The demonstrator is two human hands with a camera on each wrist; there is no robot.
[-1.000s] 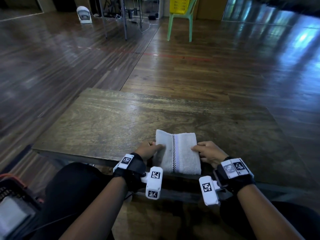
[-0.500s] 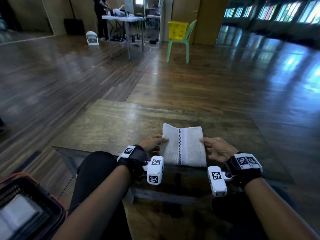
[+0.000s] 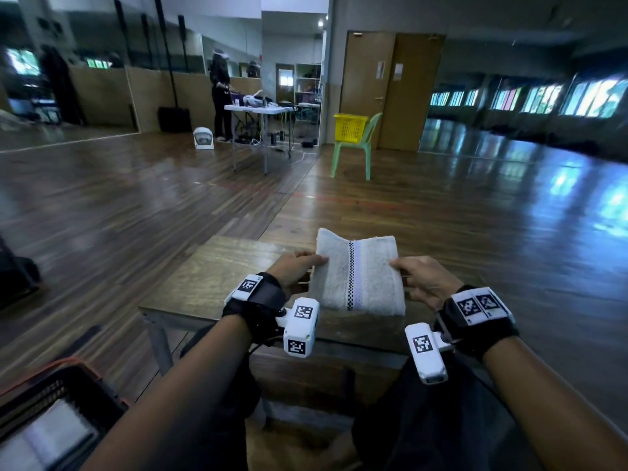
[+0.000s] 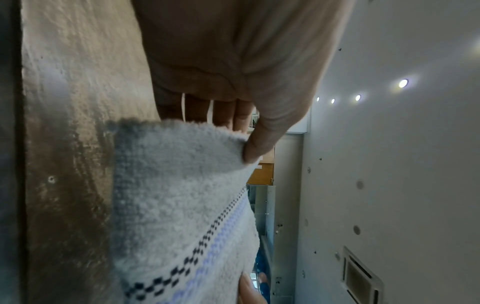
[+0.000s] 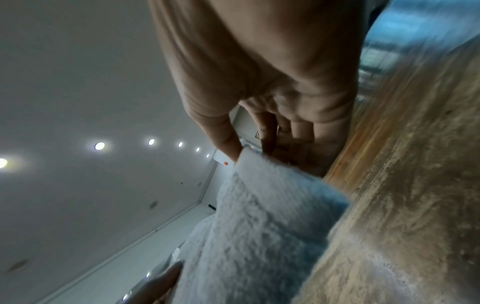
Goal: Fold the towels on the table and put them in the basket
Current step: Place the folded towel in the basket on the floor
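A folded white towel (image 3: pixel 356 277) with a checked black and lilac stripe is held a little above the wooden table (image 3: pixel 210 283), between both hands. My left hand (image 3: pixel 299 266) pinches its left edge, thumb on top and fingers underneath, as the left wrist view shows on the towel (image 4: pixel 182 185). My right hand (image 3: pixel 418 277) pinches the right edge in the same way, with the towel (image 5: pixel 259 226) between thumb and fingers. A dark basket (image 3: pixel 78 392) with an orange rim stands on the floor at lower left, with a folded white towel (image 3: pixel 47 436) inside.
My dark-clad knees sit under the table's near edge. Far back stand a green chair (image 3: pixel 353 154) carrying a yellow basket (image 3: pixel 350 127), a white folding table (image 3: pixel 258 110) with a person beside it, and a small white fan (image 3: pixel 203 138). Wooden floor lies all around.
The towel has come up off the table with both hands pinching its side edges. The head view has tilted upward, showing more of the room.
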